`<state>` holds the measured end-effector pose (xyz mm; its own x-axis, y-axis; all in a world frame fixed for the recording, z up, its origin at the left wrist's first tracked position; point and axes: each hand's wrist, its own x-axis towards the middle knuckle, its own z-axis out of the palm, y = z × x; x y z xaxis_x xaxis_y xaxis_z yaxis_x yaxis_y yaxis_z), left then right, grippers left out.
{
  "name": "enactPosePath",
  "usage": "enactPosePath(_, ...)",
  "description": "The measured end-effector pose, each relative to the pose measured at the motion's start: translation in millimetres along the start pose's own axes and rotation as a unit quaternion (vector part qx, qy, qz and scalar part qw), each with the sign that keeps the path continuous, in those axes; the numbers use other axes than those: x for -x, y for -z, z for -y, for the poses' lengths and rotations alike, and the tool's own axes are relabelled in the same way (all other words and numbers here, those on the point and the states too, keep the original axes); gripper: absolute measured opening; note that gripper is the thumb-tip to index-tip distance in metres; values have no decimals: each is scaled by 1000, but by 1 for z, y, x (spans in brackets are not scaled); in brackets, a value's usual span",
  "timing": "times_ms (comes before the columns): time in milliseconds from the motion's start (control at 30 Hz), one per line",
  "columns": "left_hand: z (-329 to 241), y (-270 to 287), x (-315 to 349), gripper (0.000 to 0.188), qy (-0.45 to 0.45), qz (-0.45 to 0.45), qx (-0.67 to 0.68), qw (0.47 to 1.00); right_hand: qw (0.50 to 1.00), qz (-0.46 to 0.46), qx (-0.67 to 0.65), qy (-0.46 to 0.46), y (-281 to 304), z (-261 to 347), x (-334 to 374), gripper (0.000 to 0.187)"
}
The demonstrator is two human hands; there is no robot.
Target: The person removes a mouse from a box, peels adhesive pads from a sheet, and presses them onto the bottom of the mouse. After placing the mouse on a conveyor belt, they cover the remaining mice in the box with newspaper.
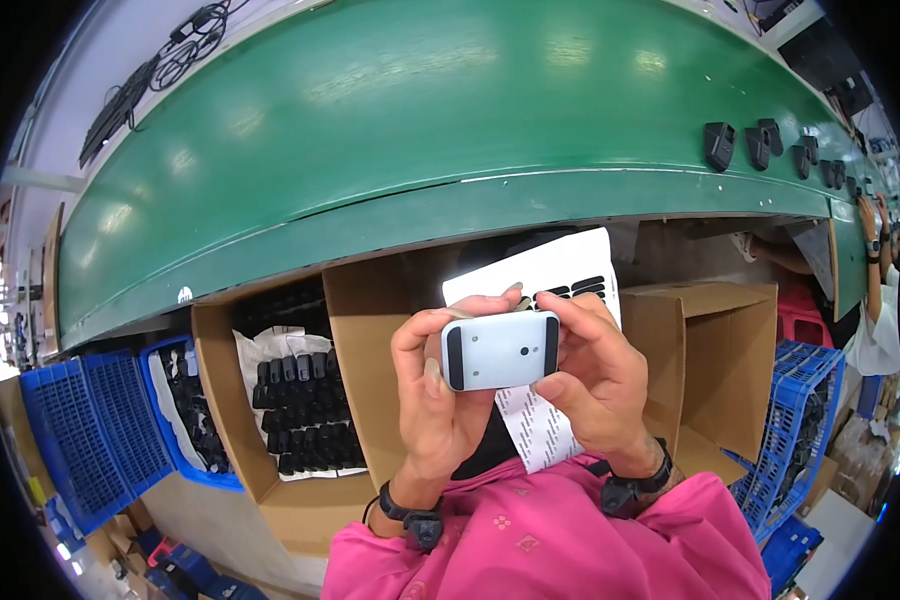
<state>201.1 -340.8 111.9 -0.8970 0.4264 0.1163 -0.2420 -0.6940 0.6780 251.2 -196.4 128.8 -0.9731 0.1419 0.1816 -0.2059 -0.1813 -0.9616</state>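
Between my two hands is a flat, pale grey-blue rectangular device (pixel 500 352) with rounded corners, a black band at each end and a few small dots on its face. My left hand (pixel 425 400) grips its left end, the thumb at the edge. At the other end, my right hand (pixel 605 390) pinches it between thumb and fingers. Just behind the device, a white sheet (pixel 525 262) carries black elongated stickers (pixel 590 286); the hands and device cover part of it. A white strip with repeated print (pixel 538 430) hangs below, over my lap.
A long green bench (pixel 420 110) runs across ahead, with several black devices (pixel 719 147) at its right. To my left, a cardboard box (pixel 370 370) holds rows of black pieces (pixel 305 410), beside blue crates (pixel 95 430). Another carton (pixel 725 380) and blue crate (pixel 795 430) stand right. Another person's arm (pixel 873 245) shows far right.
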Motion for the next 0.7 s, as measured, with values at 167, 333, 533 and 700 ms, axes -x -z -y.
enactPosePath(167,1,-1,1,47,-2,4,5,1000,1000,0,-1,4,2,-1,2,59)
enactPosePath(333,1,-1,1,48,7,15,12,1000,1000,-7,-6,0,2,0,3,59)
enactPosePath(533,1,-2,3,49,13,5,8,1000,1000,-7,-4,3,4,-3,4,60)
enactPosePath(700,3,-4,3,53,5,4,24,1000,1000,-11,-13,-1,2,-2,5,58)
